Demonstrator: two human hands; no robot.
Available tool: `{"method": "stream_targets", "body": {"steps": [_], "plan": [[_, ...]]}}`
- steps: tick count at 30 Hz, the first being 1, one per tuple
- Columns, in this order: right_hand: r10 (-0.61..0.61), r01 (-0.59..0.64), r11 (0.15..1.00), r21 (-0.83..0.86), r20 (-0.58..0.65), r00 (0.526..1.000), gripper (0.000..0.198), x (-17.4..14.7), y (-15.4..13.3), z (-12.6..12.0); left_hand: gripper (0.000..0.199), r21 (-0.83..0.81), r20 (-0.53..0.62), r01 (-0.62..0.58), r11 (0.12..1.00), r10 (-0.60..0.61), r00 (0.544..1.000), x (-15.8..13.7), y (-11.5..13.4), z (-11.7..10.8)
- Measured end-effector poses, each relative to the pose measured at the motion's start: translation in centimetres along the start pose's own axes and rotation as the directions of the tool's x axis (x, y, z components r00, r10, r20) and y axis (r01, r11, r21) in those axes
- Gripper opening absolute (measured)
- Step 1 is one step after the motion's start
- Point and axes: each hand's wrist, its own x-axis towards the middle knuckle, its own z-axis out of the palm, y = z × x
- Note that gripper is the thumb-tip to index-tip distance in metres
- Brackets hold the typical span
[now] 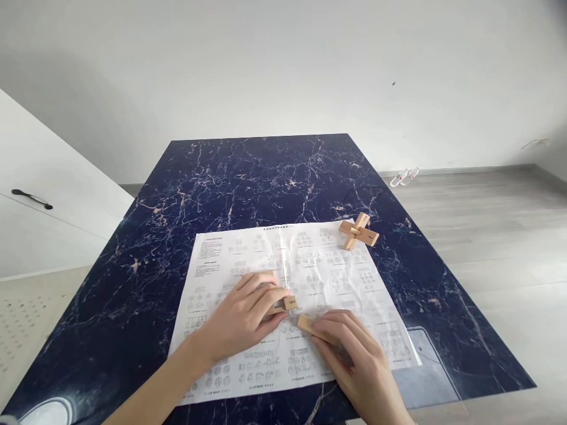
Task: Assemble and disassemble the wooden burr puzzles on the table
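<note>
My left hand is closed around a notched wooden puzzle piece with a dark mark on its end. Part of that piece, and perhaps another behind it, is hidden under the fingers. To the right, my right hand grips a plain wooden block whose left end sticks out toward the left hand's piece. A small gap separates the two. Both hands are low over a printed instruction sheet, which is creased and covered in small diagrams. An assembled wooden cross puzzle rests on the sheet's far right corner.
The sheet lies on a dark blue marbled table. A white cabinet with a black handle stands at the left. Clear, loop-shaped objects are on the grey floor near the wall.
</note>
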Motion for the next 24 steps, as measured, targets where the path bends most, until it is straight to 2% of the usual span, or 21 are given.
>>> {"method": "stream_targets", "body": {"steps": [3, 7, 13, 16, 20, 24], "plan": [[0.083, -0.082, 0.997, -0.010, 0.014, 0.996, 0.020, -0.2, 0.3, 0.0, 0.025, -0.021, -0.025, 0.009, 1.000, -0.010, 1.000, 0.0, 0.0, 0.1], [0.104, -0.103, 0.995, -0.018, 0.058, 0.993, 0.017, -0.1, 0.1, 0.1, 0.021, -0.037, -0.042, 0.019, 0.999, -0.020, 0.999, 0.0, -0.1, 0.2], [0.142, -0.142, 0.990, 0.002, -0.052, 0.989, 0.024, -0.3, 0.3, 0.1, 0.023, -0.089, -0.086, 0.035, 0.995, -0.042, 0.995, 0.0, 0.0, 0.3], [0.129, -0.129, 0.992, -0.005, -0.034, 0.991, 0.025, -0.4, 0.5, 0.2, 0.027, -0.166, -0.115, 0.051, 0.985, -0.071, 0.991, -0.2, 0.2, 0.3], [0.158, -0.157, 0.987, 0.024, -0.051, 0.986, 0.025, -0.5, 0.2, 0.2, 0.027, -0.357, -0.136, 0.141, 0.923, -0.201, 0.970, -0.5, 0.7, 0.4], [0.220, -0.209, 0.963, 0.167, -0.048, 0.974, 0.021, 0.0, -0.6, -0.1, 0.027, -0.527, -0.084, 0.302, 0.794, -0.403, 0.912, -0.5, 1.0, 0.1]]}}
